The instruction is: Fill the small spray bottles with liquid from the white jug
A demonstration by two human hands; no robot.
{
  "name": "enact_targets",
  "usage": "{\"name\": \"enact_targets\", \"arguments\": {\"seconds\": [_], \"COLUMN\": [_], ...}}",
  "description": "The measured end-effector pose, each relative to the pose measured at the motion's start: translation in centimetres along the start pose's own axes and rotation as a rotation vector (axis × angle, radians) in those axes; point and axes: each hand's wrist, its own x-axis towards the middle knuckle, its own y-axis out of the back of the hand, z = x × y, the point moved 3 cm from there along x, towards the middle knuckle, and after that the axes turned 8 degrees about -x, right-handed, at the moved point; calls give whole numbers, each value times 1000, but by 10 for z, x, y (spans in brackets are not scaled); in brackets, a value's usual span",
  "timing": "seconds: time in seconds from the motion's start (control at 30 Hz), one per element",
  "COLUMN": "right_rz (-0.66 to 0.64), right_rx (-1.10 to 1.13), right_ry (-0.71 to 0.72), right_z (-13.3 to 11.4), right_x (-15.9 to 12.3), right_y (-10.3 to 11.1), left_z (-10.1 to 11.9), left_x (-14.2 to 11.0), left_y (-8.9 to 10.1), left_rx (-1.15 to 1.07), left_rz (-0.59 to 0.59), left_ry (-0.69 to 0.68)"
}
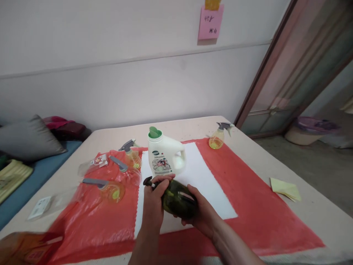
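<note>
A dark green pump bottle point(179, 201) lies tilted on its side between my two hands, above the white sheet point(213, 195). My left hand point(156, 193) is wrapped round its neck end, just below the black pump head point(148, 181). Round the base end, my right hand point(202, 209) is closed. Directly behind the bottle stands a white jug point(165, 149) with a handle, a printed label and a green spout top. What the dark bottle contains cannot be made out.
Left on the red plastic sheet point(91, 224) are several spray bottles, one an amber one point(113, 192) lying down. Another spray bottle point(216, 141) stands back right. Yellow paper point(285, 188) lies right. A pink note point(211, 22) hangs on the wall. An orange bag point(22, 248) sits front left.
</note>
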Motion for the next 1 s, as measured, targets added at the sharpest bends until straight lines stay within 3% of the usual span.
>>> {"name": "enact_targets", "arguments": {"seconds": [0.2,0.33,0.43,0.73,0.83,1.0], "right_rz": [11,-45,15,183,96,-81], "right_rx": [-40,-177,-367,-804,-643,-80], "right_ry": [178,418,635,1061,928,355], "right_z": [0,-6,-11,5,3,-2], "right_x": [-6,-10,-14,-16,-12,-5], "right_y": [-3,-7,-6,-3,-4,-7], "left_z": [-1,1,2,1,4,9], "left_x": [-3,-3,-2,5,5,5], "left_y": [-1,1,3,11,11,10], "left_rx": [-65,-105,-156,-209,-188,-158], "left_rz": [43,97,145,138,132,107], "left_ry": [16,0,-2,12,-8,-29]}}
